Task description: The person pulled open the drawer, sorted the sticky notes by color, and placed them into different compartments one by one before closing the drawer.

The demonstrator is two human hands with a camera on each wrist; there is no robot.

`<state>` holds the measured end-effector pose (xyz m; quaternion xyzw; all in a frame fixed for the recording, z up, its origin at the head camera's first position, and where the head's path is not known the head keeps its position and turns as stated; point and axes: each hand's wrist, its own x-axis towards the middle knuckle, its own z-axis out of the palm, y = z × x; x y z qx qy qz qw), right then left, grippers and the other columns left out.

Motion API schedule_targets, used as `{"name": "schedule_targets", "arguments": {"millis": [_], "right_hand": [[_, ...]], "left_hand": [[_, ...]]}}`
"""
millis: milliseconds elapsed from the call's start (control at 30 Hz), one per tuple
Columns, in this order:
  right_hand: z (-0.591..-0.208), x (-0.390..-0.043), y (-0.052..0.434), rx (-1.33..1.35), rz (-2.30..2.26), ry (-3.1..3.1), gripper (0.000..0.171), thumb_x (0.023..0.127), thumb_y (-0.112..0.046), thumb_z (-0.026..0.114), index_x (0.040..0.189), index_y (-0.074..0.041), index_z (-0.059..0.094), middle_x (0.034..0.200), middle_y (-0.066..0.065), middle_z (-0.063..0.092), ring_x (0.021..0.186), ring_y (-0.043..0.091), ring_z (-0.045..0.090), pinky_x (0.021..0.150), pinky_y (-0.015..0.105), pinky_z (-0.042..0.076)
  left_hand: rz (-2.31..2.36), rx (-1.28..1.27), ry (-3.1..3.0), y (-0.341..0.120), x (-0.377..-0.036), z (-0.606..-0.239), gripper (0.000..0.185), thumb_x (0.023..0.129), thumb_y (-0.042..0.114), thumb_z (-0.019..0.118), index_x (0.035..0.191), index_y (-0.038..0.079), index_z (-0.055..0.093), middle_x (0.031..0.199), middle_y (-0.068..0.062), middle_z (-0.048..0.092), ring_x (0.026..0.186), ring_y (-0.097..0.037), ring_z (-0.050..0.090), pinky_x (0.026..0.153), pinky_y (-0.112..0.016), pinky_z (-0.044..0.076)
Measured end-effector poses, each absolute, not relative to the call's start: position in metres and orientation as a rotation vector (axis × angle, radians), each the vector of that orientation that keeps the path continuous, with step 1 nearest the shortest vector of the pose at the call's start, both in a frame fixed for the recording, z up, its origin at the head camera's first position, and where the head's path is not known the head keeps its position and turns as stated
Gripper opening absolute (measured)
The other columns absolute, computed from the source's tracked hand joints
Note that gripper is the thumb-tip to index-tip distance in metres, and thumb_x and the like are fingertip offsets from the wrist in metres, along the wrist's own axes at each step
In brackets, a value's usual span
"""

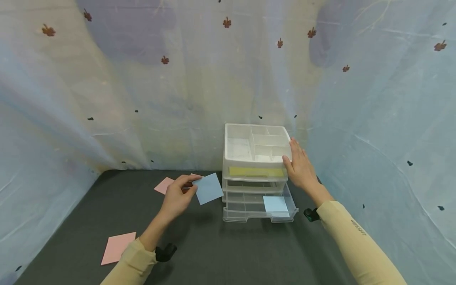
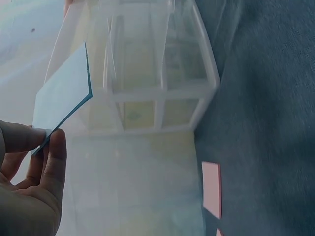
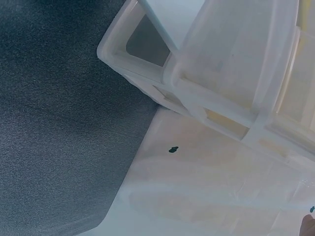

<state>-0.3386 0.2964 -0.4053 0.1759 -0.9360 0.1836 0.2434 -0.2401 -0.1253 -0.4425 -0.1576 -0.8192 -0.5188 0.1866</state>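
Note:
My left hand (image 1: 178, 200) pinches a blue sticky-note pad (image 1: 209, 189) by its edge between thumb and fingers, held up just left of a white plastic drawer organizer (image 1: 254, 164). Its thin side shows in the left wrist view. With fingers extended, my right hand (image 1: 302, 168) rests against the organizer's upper right side. The bottom clear drawer (image 1: 235, 216) is pulled out toward me, and another blue pad (image 1: 275, 205) lies in its right part. Behind the front of the top drawer is something yellow (image 1: 254, 171). Only a fingertip of the right hand enters the right wrist view.
A pink pad (image 1: 119, 247) lies at the front left of the dark tabletop (image 1: 199, 253). Farther back is another pink pad (image 1: 164, 185), with a pink corner (image 1: 196, 174) showing behind the held pad. The organizer's top tray has several compartments. A patterned curtain (image 1: 199, 99) surrounds the table.

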Motion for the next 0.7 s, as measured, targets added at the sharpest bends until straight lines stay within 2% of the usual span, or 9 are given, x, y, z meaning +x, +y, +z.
{"name": "schedule_targets", "arguments": {"millis": [133,433,700], "right_hand": [[-0.406,-0.339,0.296,0.481,0.498,-2.551,0.066,0.113,-0.035,0.037,0.162,0.006,0.018,0.171,0.024,0.017,0.156,0.044,0.018,0.125,0.061,0.014],[-0.406,-0.338,0.294,0.487,0.511,-2.558,0.066,0.113,-0.032,0.037,0.162,0.006,0.017,0.171,0.023,0.016,0.156,0.044,0.017,0.125,0.061,0.013],[-0.405,-0.337,0.294,0.486,0.512,-2.562,0.066,0.113,-0.033,0.036,0.163,0.006,0.016,0.171,0.023,0.015,0.156,0.044,0.016,0.126,0.060,0.013]], "left_hand": [[-1.472,-0.474,-2.320,-0.111,-0.243,-0.442,0.032,0.098,-0.004,0.068,0.126,0.010,0.074,0.118,-0.009,0.068,0.103,-0.028,0.067,0.090,-0.051,0.058],[-1.509,-0.548,-2.323,-0.084,-0.250,-0.440,0.030,0.098,-0.003,0.067,0.123,0.009,0.076,0.118,-0.009,0.069,0.098,-0.024,0.065,0.086,-0.044,0.059],[-1.507,-0.635,-2.355,-0.059,-0.254,-0.435,0.030,0.099,-0.002,0.067,0.123,0.014,0.077,0.112,-0.002,0.068,0.093,-0.016,0.064,0.084,-0.037,0.059]]}}
